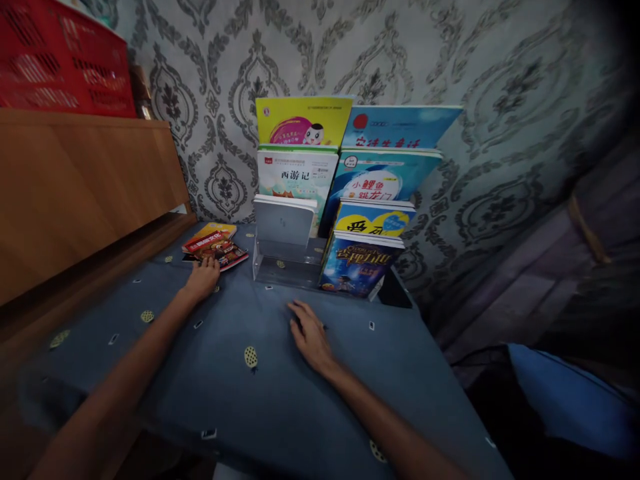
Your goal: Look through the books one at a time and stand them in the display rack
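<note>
My left hand [203, 279] reaches forward and rests its fingers on a small stack of books [216, 246] that lies flat at the far left of the blue cloth. My right hand [310, 335] lies flat on the cloth, palm down, holding nothing, just in front of a clear tiered book stand [287, 265]. The stand holds several children's books upright in two columns: a dark blue book [357, 263] at the front right, a pale grey one [284, 221] at the front left, and yellow [301, 121] and blue covers behind.
A blue cloth with small patterns [240, 387] covers the table. A wooden cabinet [75, 187] rises on the left with a red crate [60, 63] on top. Patterned wallpaper [500, 100] stands behind. A blue object [565, 400] sits low right.
</note>
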A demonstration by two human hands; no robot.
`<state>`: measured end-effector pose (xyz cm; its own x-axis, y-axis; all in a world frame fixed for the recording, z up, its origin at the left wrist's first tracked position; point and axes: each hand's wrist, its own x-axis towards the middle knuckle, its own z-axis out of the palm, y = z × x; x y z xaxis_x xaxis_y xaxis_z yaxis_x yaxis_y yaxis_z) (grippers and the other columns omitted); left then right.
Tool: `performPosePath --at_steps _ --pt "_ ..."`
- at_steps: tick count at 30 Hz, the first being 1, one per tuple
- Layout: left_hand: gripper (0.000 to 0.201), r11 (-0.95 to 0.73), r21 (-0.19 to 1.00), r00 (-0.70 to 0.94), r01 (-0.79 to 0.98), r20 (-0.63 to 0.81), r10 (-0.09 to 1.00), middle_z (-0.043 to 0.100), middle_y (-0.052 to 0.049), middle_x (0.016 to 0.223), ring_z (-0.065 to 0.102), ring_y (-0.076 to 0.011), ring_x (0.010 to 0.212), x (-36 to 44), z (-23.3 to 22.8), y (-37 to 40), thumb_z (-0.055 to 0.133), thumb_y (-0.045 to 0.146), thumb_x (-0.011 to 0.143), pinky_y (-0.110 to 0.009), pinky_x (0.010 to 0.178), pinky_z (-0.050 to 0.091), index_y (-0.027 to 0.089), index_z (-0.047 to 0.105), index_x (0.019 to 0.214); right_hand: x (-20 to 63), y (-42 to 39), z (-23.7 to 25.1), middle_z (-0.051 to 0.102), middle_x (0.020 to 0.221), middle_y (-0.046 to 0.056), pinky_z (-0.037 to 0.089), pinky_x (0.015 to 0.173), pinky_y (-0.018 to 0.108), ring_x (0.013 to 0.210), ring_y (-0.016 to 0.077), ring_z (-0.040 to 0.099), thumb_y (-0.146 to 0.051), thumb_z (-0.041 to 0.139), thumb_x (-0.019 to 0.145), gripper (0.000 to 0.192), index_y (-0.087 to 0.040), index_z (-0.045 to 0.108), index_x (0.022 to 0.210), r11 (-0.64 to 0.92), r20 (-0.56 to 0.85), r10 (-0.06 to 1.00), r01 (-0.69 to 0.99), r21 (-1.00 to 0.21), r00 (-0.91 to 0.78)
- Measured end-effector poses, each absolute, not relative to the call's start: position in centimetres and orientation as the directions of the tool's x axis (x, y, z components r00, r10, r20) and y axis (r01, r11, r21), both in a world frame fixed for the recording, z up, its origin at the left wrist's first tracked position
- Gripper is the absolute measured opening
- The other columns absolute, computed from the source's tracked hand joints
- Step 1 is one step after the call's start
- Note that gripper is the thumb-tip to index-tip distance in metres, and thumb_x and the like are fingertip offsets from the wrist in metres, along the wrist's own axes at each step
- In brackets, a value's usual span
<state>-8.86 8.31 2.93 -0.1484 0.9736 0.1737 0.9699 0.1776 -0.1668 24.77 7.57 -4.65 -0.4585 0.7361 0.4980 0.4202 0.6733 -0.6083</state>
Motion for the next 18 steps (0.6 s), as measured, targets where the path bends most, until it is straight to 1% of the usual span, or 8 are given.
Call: performPosePath --at_steps 3,5,7,9,12,14,15,18 --pt "0.056 0.125 -0.186 -0.105 0.975 0.114 0.988 0.043 -0.024 0.156 0.041 -0.0351 0.145 -9.0 1.8 3.6 0.03 0.006 0.091 -0.061 0.113 0.036 0.006 0.049 0.144 24.6 7.4 -4.4 0.064 0.136 0.014 0.052 0.105 0.053 0.126 0.0282 0.061 -0.021 0.047 0.095 0.041 -0.023 0.064 0.132 0.682 0.497 0.726 0.406 -0.608 -0.476" --pt "0.058 0.057 -0.161 -0.04 0.985 0.106 0.994 0.04 -0.019 0.159 0.038 -0.0309 0.148 -9.4 0.9 -0.2 0.03 0.007 0.091 -0.057 0.114 0.037 0.011 0.048 0.146 24.5 7.3 -4.1 0.064 0.135 0.014 0.052 0.105 0.052 0.126 0.0277 0.061 -0.021 0.046 0.095 0.04 -0.022 0.065 0.13 0.684 0.49 0.722 0.398 -0.612 -0.488" --pt "0.057 -0.038 -0.069 0.047 0.997 0.127 0.991 0.043 -0.017 0.158 0.04 -0.0281 0.148 -10.0 0.2 -4.2 0.03 0.012 0.094 -0.054 0.116 0.038 0.013 0.048 0.147 24.5 7.2 -3.9 0.063 0.135 0.015 0.051 0.106 0.051 0.126 0.0274 0.061 -0.021 0.045 0.095 0.039 -0.02 0.066 0.129 0.678 0.472 0.725 0.398 -0.619 -0.501" --pt "0.053 -0.116 0.037 0.111 0.993 0.111 0.988 0.043 -0.016 0.158 0.04 -0.0281 0.147 -10.8 0.0 -7.5 0.031 0.028 0.099 -0.051 0.117 0.039 0.014 0.049 0.146 24.5 7.2 -3.7 0.063 0.135 0.015 0.05 0.106 0.05 0.126 0.027 0.061 -0.021 0.045 0.095 0.04 -0.019 0.065 0.128 0.672 0.454 0.726 0.395 -0.627 -0.516" --pt "0.057 -0.162 0.216 0.154 0.963 0.05 0.987 0.046 -0.01 0.157 0.047 -0.0281 0.143 -12.0 0.5 -9.9 0.039 0.053 0.097 -0.046 0.116 0.041 0.022 0.053 0.143 24.4 7.2 -3.6 0.063 0.135 0.015 0.049 0.107 0.05 0.126 0.0268 0.06 -0.02 0.045 0.094 0.039 -0.019 0.065 0.128 0.671 0.443 0.723 0.387 -0.632 -0.53" --pt "0.063 -0.101 0.297 0.086 0.949 0.065 0.994 0.047 -0.01 0.157 0.048 -0.0287 0.142 -12.6 0.8 -9.3 0.04 0.06 0.095 -0.045 0.116 0.041 0.022 0.053 0.143 24.4 7.2 -3.7 0.063 0.135 0.015 0.049 0.107 0.05 0.127 0.0268 0.06 -0.02 0.045 0.094 0.039 -0.02 0.065 0.127 0.675 0.443 0.719 0.386 -0.629 -0.536" --pt "0.065 -0.044 0.319 0.014 0.947 0.095 0.995 0.047 -0.011 0.156 0.048 -0.0293 0.141 -12.8 0.8 -8.4 0.038 0.062 0.095 -0.045 0.117 0.04 0.02 0.052 0.143 24.4 7.3 -3.8 0.063 0.135 0.014 0.049 0.107 0.05 0.126 0.0268 0.06 -0.02 0.045 0.094 0.039 -0.02 0.066 0.127 0.677 0.443 0.717 0.387 -0.626 -0.537" --pt "0.068 0.144 0.322 -0.205 0.936 0.166 0.964 0.056 -0.017 0.146 0.053 -0.0302 0.135 -12.5 0.3 -4.8 0.031 0.059 0.097 -0.048 0.114 0.042 0.013 0.048 0.143 24.4 7.2 -3.8 0.063 0.134 0.015 0.05 0.106 0.05 0.125 0.0275 0.061 -0.018 0.045 0.094 0.039 -0.021 0.066 0.128 0.678 0.445 0.718 0.394 -0.62 -0.535"
